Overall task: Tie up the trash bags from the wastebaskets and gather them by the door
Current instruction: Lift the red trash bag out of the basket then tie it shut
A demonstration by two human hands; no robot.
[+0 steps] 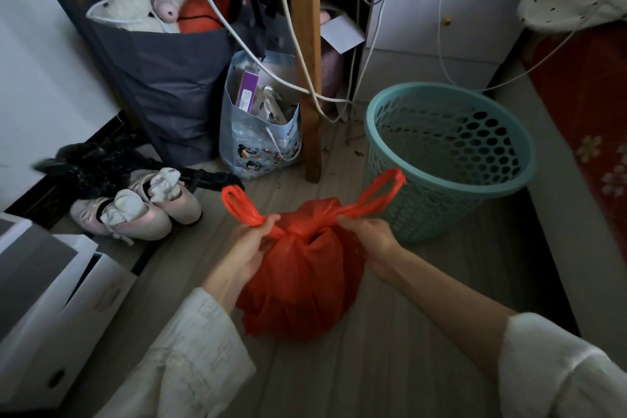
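The red bag (298, 285) sat full and rounded on the floor (390, 366), its neck crossed into a knot with both handle loops sticking outward. The left hand (249, 248) and right hand (369, 241) each had fingers clamped on one handle beside the knot. Just beyond it, the teal basket (451, 159) stood unlined, while a gift bag (261, 139) held packets.
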